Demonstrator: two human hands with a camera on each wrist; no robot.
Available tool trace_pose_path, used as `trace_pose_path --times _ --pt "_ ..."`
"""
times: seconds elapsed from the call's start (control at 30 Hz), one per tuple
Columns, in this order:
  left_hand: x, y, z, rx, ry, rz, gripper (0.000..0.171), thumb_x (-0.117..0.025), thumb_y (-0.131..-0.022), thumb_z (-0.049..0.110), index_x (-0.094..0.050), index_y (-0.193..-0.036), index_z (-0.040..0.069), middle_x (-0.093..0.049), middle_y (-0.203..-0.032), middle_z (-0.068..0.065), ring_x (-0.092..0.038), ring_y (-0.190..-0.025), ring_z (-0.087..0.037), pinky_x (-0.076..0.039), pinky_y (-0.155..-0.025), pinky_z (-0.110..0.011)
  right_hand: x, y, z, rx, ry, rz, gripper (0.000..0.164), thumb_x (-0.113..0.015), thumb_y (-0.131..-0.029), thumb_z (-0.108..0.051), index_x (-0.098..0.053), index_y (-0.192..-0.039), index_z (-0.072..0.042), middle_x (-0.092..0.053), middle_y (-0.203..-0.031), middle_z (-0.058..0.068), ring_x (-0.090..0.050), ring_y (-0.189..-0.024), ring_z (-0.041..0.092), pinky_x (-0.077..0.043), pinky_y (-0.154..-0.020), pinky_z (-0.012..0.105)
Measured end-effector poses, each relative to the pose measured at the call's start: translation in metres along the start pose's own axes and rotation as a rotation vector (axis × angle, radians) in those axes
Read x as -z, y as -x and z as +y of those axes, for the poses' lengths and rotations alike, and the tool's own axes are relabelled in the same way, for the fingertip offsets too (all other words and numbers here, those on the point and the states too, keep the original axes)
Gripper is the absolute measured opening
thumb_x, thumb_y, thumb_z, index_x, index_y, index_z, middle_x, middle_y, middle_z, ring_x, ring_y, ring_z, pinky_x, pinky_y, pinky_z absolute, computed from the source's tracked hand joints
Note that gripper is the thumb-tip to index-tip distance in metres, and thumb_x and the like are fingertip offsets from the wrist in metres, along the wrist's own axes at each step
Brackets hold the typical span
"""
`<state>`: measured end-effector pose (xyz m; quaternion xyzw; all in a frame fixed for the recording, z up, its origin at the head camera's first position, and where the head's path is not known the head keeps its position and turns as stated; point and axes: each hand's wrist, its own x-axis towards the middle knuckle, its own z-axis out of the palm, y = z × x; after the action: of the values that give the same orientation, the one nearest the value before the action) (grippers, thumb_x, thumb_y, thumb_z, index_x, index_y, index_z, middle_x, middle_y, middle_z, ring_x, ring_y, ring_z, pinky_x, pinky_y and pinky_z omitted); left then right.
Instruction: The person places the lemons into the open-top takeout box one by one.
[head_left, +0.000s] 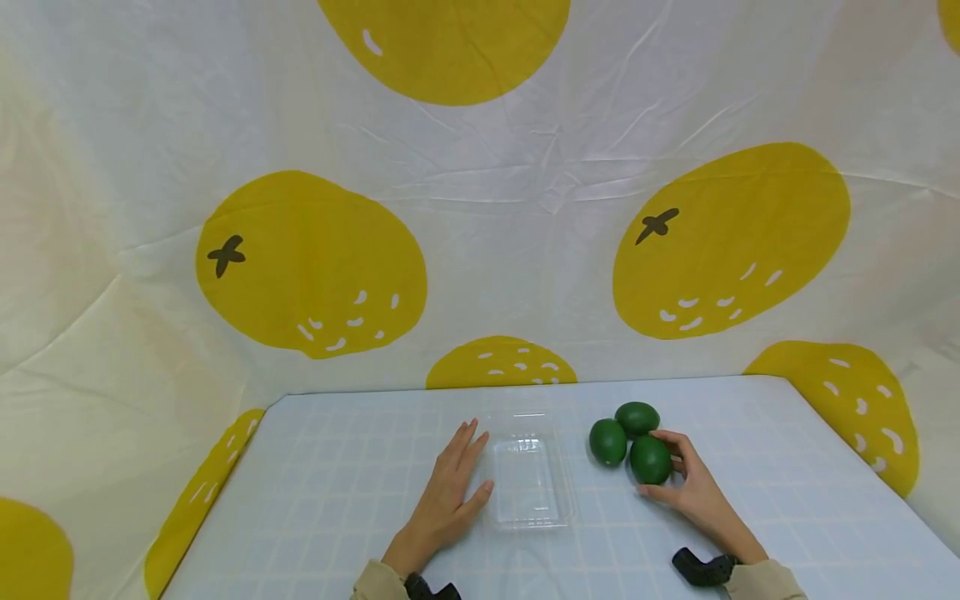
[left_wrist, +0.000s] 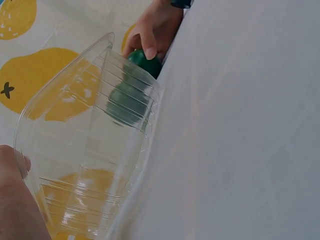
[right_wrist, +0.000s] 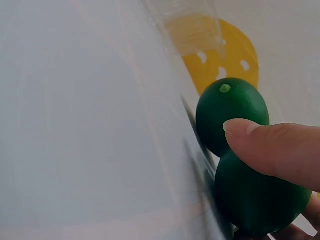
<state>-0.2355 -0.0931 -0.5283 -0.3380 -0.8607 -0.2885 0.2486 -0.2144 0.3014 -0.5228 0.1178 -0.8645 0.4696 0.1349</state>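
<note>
Three smooth, dark green avocados lie close together on the table, right of a clear plastic box. My right hand (head_left: 693, 483) holds the nearest avocado (head_left: 650, 459), thumb at its near side and fingers round the far side. Just beyond it are the left avocado (head_left: 607, 442) and the back avocado (head_left: 637, 417). In the right wrist view, my thumb (right_wrist: 270, 147) crosses the held avocado (right_wrist: 257, 195). At the box's left side, my left hand (head_left: 446, 492) has its fingers extended, fingertips by the rim. The box (head_left: 525, 479) stands open side up, with nothing inside.
A white table (head_left: 337, 467) with a faint grid pattern carries everything. Behind and beside it hangs a pale cloth (head_left: 517, 250) printed with big yellow fruit, its lower part meeting the table's back edge.
</note>
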Motion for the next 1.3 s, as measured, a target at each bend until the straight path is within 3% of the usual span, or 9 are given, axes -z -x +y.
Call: trace_pose_path --times 0.23,0.47,0.87,1.1,1.3 --pt "0.001 0.001 0.0 0.004 0.0 0.002 0.061 -0.045 -0.092 0.037 -0.033 -0.146 0.01 -0.02 -0.155 -0.007 -0.022 -0.14 -0.034 -0.024 -0.107 -0.05 -0.001 0.0 -0.002 -0.037 -0.009 -0.001 0.083 -0.084 -0.067 -0.02 -0.037 -0.135 -0.011 -0.043 -0.13 0.004 -0.04 -0.106 -0.005 -0.036 -0.083 0.008" --pt "0.001 0.001 0.001 -0.008 0.002 0.005 0.061 -0.045 -0.092 0.037 -0.036 -0.144 0.007 -0.027 -0.153 -0.01 -0.022 -0.139 -0.035 -0.024 -0.107 -0.05 -0.001 0.001 -0.003 -0.03 -0.018 0.003 0.081 -0.084 -0.067 -0.017 -0.039 -0.133 -0.01 -0.044 -0.127 0.004 -0.042 -0.105 -0.005 -0.037 -0.082 0.009" --pt "0.002 -0.001 -0.001 -0.023 -0.004 0.008 0.059 -0.044 -0.092 0.036 -0.038 -0.143 0.006 -0.025 -0.153 -0.009 -0.022 -0.139 -0.036 -0.025 -0.106 -0.052 0.002 0.001 -0.007 -0.018 -0.052 0.012 0.075 -0.083 -0.069 -0.013 -0.041 -0.131 -0.009 -0.046 -0.125 0.005 -0.046 -0.102 0.0 -0.039 -0.082 0.01" --pt "0.001 0.0 0.0 -0.019 -0.002 0.01 0.059 -0.044 -0.092 0.036 -0.037 -0.143 0.006 -0.026 -0.153 -0.009 -0.023 -0.139 -0.036 -0.024 -0.107 -0.05 0.002 0.004 -0.012 -0.062 -0.048 0.009 0.076 -0.082 -0.07 -0.015 -0.04 -0.133 -0.01 -0.045 -0.127 0.003 -0.043 -0.108 -0.002 -0.032 -0.087 0.006" --pt "0.002 0.0 0.0 -0.017 0.0 0.0 0.06 -0.044 -0.092 0.037 -0.037 -0.144 0.007 -0.026 -0.153 -0.009 -0.023 -0.139 -0.035 -0.023 -0.108 -0.049 0.003 0.0 -0.027 0.08 -0.124 0.028 0.075 -0.082 -0.067 -0.003 -0.042 -0.131 -0.005 -0.048 -0.125 0.008 -0.046 -0.11 0.002 -0.038 -0.086 0.008"
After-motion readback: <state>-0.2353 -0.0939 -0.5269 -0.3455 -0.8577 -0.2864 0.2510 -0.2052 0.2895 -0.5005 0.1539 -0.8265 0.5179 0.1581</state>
